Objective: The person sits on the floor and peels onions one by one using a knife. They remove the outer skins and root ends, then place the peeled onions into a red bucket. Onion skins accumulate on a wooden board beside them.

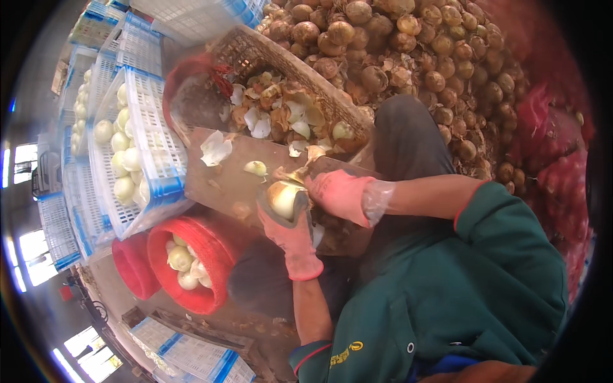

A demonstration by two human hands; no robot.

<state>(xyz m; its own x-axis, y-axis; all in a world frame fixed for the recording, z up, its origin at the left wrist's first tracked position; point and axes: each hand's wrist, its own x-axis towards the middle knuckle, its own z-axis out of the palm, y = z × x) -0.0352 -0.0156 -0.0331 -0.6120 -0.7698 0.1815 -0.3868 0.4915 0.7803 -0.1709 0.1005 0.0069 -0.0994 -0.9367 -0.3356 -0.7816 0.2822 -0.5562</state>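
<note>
A partly peeled onion (pixel 283 199), pale with some brown skin left, rests in my left hand (pixel 290 239), whose gloved fingers wrap round it from below. Against the onion's upper right side is my right hand (pixel 338 195), also in a pink glove, its fingers curled closed. Whatever those fingers pinch is hidden. Loose brown onion skin (pixel 295 176) sticks up between the two hands. Beneath them lies a brown board (pixel 214 175), with a piece of onion peel (pixel 255 168) and a white onion layer (pixel 216 149) on it.
Beyond the board stands a crate (pixel 287 67) holding peelings. A large heap of unpeeled onions (pixel 440 45) fills the far right. White-and-blue crates (pixel 153 121) of peeled onions stand left. A red tub (pixel 220 255) with peeled onions is near left; red mesh sacks (pixel 562 191) lie right.
</note>
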